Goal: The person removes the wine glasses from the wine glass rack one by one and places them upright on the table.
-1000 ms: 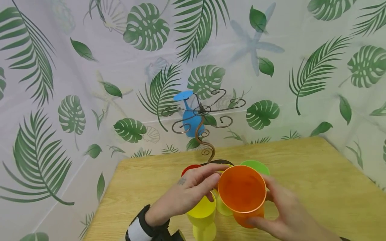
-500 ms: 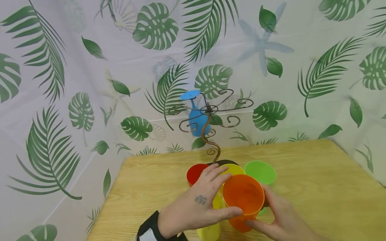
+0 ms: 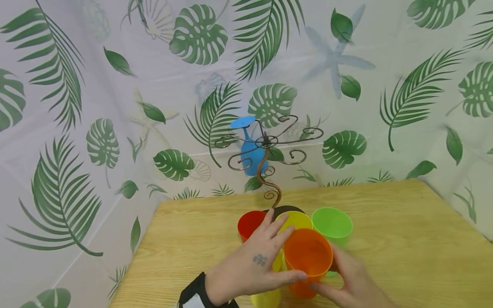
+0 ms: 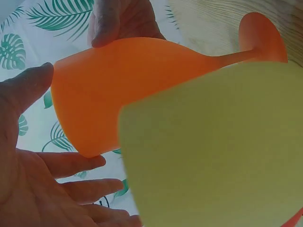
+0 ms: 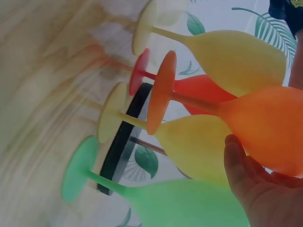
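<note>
An orange goblet point(image 3: 308, 254) is held between both hands in front of a cluster of goblets. My left hand point(image 3: 252, 263) spans its bowl, with the thumb on the near side and the fingers reaching past the far-left side over a yellow goblet point(image 3: 298, 220). My right hand point(image 3: 350, 278) grips the bowl from the right and from below. In the left wrist view the orange goblet point(image 4: 132, 85) lies between my left thumb and the right hand's fingers point(image 4: 118, 19). In the right wrist view the orange goblet's point(image 5: 265, 127) foot stands a little off the table.
A red goblet point(image 3: 249, 223), a green goblet point(image 3: 332, 223) and a nearer yellow goblet point(image 3: 265, 298) stand on the wooden table point(image 3: 404, 239). Behind them a scrolled metal rack point(image 3: 265, 141) rises from a dark base point(image 3: 286, 208), and a blue goblet point(image 3: 248, 147) hangs on it upside down. A leaf-print cloth closes off the back and sides.
The orange goblet has come down and away from the camera, toward the table. My left thumb has closed round its near side; my right hand has stayed on it.
</note>
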`<state>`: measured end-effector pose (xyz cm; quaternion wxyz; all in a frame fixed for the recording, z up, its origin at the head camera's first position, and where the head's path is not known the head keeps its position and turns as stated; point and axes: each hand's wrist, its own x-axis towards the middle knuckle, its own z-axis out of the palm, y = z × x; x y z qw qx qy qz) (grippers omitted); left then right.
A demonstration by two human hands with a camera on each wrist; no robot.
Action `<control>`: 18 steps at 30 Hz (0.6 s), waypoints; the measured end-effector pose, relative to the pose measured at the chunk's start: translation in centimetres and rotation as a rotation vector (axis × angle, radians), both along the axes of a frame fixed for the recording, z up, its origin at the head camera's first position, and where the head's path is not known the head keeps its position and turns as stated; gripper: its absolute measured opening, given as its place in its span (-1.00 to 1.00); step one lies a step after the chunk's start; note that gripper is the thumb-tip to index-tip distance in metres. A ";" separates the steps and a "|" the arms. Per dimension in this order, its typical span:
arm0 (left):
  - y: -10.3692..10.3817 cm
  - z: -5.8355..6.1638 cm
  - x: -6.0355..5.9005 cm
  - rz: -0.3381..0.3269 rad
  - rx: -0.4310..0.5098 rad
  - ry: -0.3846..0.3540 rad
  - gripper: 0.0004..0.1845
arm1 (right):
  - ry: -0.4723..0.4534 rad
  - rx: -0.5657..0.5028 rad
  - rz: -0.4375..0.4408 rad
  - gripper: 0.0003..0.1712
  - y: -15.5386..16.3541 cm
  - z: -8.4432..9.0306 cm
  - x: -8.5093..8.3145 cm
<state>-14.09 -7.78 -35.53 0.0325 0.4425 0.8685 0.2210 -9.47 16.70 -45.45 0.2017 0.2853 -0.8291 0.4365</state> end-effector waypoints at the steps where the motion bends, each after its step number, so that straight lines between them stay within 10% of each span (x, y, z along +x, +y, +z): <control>1: 0.0 -0.1 0.0 0.002 -0.017 0.004 -0.11 | 0.010 -0.008 0.008 -0.12 0.0 -0.2 -0.1; 18: 0.4 -0.9 -0.5 0.009 -0.219 0.086 -0.12 | -0.065 -0.042 0.041 -0.08 -0.2 -2.2 -0.7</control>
